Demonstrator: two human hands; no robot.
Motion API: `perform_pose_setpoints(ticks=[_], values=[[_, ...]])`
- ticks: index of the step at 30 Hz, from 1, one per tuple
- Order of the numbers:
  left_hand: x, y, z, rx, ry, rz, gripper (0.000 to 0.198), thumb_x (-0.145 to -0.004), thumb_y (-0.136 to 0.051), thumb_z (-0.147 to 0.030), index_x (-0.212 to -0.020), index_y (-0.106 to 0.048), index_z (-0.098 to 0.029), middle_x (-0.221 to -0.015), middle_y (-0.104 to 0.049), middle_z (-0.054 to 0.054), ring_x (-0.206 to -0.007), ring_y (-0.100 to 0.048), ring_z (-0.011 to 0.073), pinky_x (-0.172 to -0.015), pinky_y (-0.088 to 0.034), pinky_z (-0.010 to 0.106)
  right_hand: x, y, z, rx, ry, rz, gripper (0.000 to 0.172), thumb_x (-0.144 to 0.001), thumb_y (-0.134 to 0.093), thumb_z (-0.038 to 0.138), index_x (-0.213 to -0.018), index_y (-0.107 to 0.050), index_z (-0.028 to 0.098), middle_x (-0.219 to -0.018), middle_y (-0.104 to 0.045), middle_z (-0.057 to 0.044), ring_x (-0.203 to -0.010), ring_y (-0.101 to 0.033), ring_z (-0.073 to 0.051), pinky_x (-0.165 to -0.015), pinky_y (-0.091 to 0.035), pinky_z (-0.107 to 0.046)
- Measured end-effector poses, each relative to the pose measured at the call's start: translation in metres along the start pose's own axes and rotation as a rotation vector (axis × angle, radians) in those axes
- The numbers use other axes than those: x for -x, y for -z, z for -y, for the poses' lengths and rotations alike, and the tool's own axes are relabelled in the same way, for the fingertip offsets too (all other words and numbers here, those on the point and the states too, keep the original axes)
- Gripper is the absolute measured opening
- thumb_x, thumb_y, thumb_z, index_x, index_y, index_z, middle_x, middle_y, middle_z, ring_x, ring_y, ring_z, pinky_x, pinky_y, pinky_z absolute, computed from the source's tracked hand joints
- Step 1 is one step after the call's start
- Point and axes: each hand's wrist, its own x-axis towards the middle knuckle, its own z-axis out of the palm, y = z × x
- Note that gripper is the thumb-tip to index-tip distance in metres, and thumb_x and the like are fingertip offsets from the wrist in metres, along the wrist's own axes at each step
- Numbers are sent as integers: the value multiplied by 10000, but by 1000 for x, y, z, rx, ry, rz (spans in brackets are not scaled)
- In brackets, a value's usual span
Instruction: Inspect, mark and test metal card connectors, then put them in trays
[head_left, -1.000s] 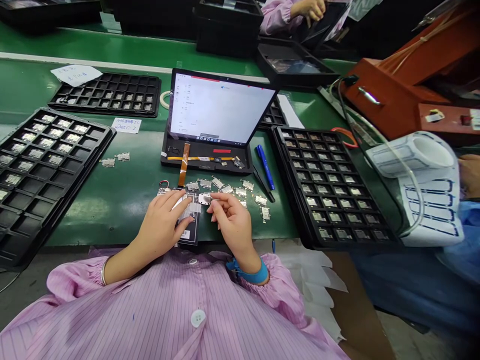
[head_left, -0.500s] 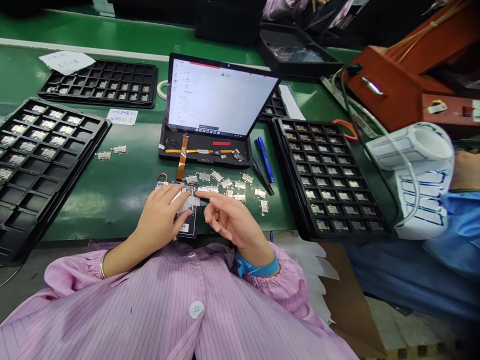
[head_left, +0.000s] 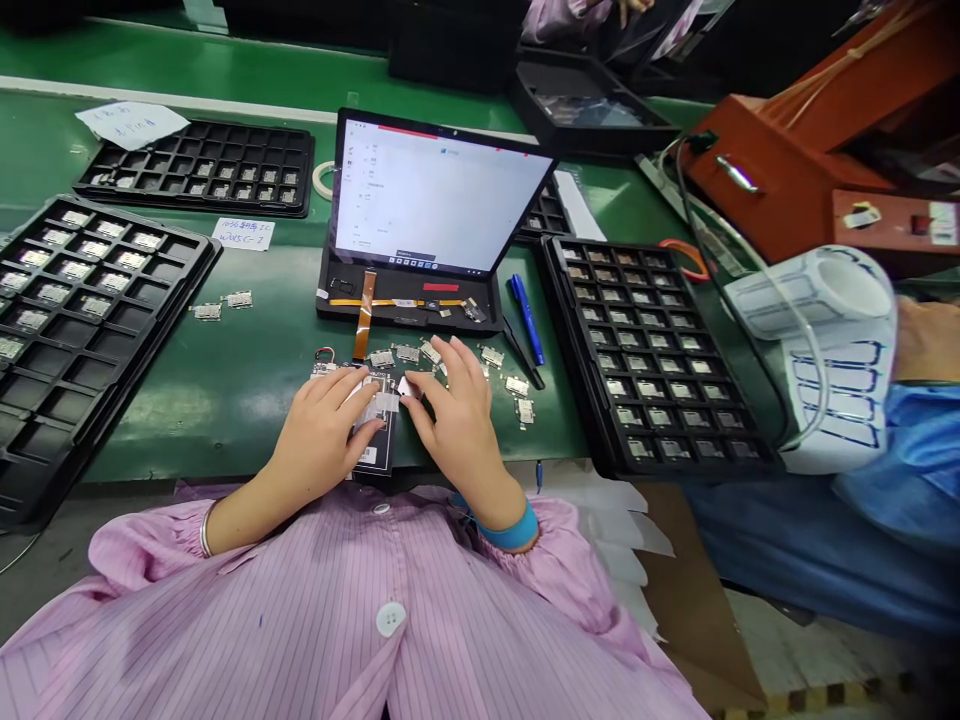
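Note:
My left hand [head_left: 319, 425] is closed over a black circuit board [head_left: 381, 452] at the table's front edge, fingers and thumb pressing on its top. A small silver module [head_left: 388, 402] lies on the board beside those fingers. An orange flex cable [head_left: 365, 318] runs from the board's upper edge to the tablet [head_left: 435, 200]. Just right of the board, my right hand [head_left: 461, 425] pinches a small pale circuit module [head_left: 406, 387] between thumb and forefinger. Its other fingers reach over several loose silver modules [head_left: 407, 354], partly hiding them.
Black compartment trays holding modules stand at left [head_left: 161, 310], back left [head_left: 247, 145] and right [head_left: 559, 330]. Tweezers [head_left: 523, 352] and a blue pen [head_left: 527, 318] lie beside the tablet's box. At far right are an orange machine [head_left: 780, 170] and another person's blue sleeve [head_left: 915, 440].
My right hand has turned palm down, its forefinger no longer extended along the board, and now pinches a small pale module. My left hand has stayed in place.

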Motion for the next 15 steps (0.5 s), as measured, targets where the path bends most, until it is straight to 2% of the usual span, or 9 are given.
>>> perform_pose_setpoints(ticks=[3, 6, 8, 10, 11, 12, 15], values=[[-1, 4, -7, 161, 26, -81, 324, -931, -588, -291, -1227, -608, -161, -1280, -652, 104, -1213, -559, 263, -1025, -436, 443, 7, 4, 8, -28, 68, -74, 171, -940, -552, 217, -1082, -634, 171, -1412, -493, -176, -1389, -372, -345, -1082, -385, -562], [-5, 12, -16, 442, 174, -32, 206, -904, -623, -266, -1095, -667, -202, -1070, -734, 34, -933, -657, 185, -811, -516, 321, 14, 8, 17, -151, 140, -104, 210, -934, -551, 187, -1136, -600, 219, -1405, -512, -129, -1369, -415, -310, -1081, -400, -525], [-8, 16, -20, 559, 294, 7, 98, -892, -630, -246, -957, -701, -226, -931, -744, -6, -782, -648, 149, -665, -488, 270, 16, 10, 20, -308, 73, -124, 213, -919, -581, 192, -1128, -589, 231, -1318, -572, -113, -1256, -527, -280, -992, -479, -466], [-10, 18, -23, 594, 339, 29, 79, -882, -633, -234, -879, -712, -235, -877, -740, -19, -755, -636, 143, -640, -459, 263, 17, 12, 20, -496, -69, -91, 111, -903, -621, 207, -1011, -609, 225, -1078, -656, -74, -998, -635, -224, -795, -539, -362], [-11, 18, -23, 597, 334, 49, 81, -876, -637, -227, -870, -716, -238, -869, -740, -21, -762, -635, 145, -652, -454, 265, 17, 13, 19, -570, -134, -48, 41, -897, -634, 210, -931, -615, 223, -945, -662, -43, -865, -637, -194, -698, -524, -318], [-11, 18, -24, 600, 324, 72, 84, -871, -638, -218, -866, -719, -240, -862, -741, -22, -768, -634, 147, -663, -451, 269, 18, 15, 17, -619, -182, -2, 52, -894, -639, 207, -851, -612, 222, -834, -647, -14, -760, -613, -171, -629, -490, -291], [-10, 16, -26, 617, 321, 113, 91, -860, -643, -199, -839, -722, -239, -845, -742, -23, -758, -635, 150, -679, -454, 274, 20, 20, 9, -649, -242, 91, 151, -884, -647, 209, -739, -607, 216, -715, -616, 12, -676, -562, -152, -607, -439, -281]])
